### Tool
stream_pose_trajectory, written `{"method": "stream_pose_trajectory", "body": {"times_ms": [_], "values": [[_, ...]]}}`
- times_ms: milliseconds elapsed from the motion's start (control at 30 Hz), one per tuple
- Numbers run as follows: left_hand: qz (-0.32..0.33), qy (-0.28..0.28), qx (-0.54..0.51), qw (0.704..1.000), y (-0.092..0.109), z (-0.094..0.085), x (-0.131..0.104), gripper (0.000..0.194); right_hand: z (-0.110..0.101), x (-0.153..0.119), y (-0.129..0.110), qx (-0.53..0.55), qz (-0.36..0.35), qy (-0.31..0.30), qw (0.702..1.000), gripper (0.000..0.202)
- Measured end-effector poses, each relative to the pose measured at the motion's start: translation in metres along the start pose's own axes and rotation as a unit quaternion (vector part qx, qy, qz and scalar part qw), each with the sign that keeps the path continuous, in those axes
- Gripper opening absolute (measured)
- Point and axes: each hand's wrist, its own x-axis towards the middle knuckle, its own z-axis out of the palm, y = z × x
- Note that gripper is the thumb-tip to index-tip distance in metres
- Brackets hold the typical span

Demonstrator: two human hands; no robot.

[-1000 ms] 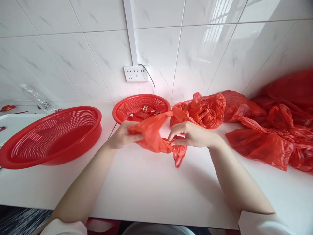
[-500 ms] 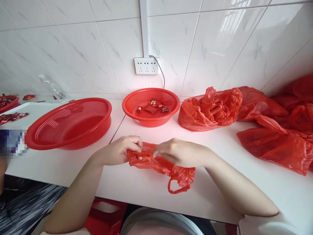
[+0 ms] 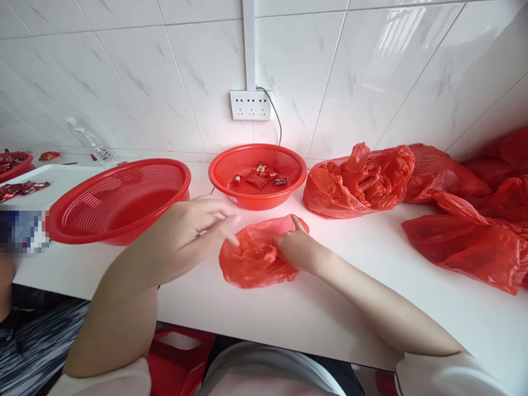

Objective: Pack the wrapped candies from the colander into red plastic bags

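Note:
A small red plastic bag [image 3: 251, 258] lies opened on the white counter [image 3: 330, 308] in front of me. My right hand [image 3: 295, 247] grips its rim on the right side, thumb raised, holding the mouth apart. My left hand [image 3: 193, 228] hovers just left of the bag with fingers spread, holding nothing. Behind the bag stands a small red mesh basket [image 3: 231, 184] with a few wrapped candies [image 3: 264, 176] in it.
A large red mesh basket [image 3: 119, 201] stands at the left. Bunched red plastic bags [image 3: 358, 181] and more red bags [image 3: 466, 242] lie at the right. A wall socket [image 3: 250, 105] with a cable is on the tiled wall. Another person's dark clothing [image 3: 28, 341] shows at the lower left.
The bag was crumpled between both hands; now it is spread open on the counter. My left hand has let go and lifted away; my right hand still holds the rim.

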Motion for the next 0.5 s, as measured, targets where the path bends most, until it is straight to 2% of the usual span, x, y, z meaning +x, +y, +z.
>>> {"method": "stream_pose_trajectory", "body": {"times_ms": [67, 167, 233, 300, 400, 500], "values": [[0.041, -0.056, -0.006, 0.998, 0.022, 0.019, 0.012, 0.038, 0.006, 0.001, -0.003, 0.002, -0.009, 0.017, 1.000, 0.024], [0.060, -0.192, 0.113, 0.973, 0.038, 0.065, 0.024, 0.031, 0.012, 0.002, -0.005, 0.027, -0.045, 0.046, 0.998, 0.026], [0.060, -0.213, 0.149, 0.964, 0.033, 0.096, 0.025, 0.022, 0.014, 0.003, -0.004, 0.032, -0.066, 0.056, 0.996, 0.029], [0.071, -0.248, 0.218, 0.941, 0.018, 0.120, 0.023, 0.019, 0.013, 0.003, -0.001, 0.022, -0.065, 0.040, 0.997, 0.028], [0.055, -0.225, 0.271, 0.934, -0.012, 0.131, 0.018, 0.020, 0.005, -0.002, 0.012, 0.022, -0.049, 0.016, 0.998, 0.026], [0.009, -0.195, 0.299, 0.934, -0.039, 0.121, 0.017, 0.008, -0.004, -0.013, 0.035, 0.054, -0.006, -0.008, 0.998, 0.018]]}}
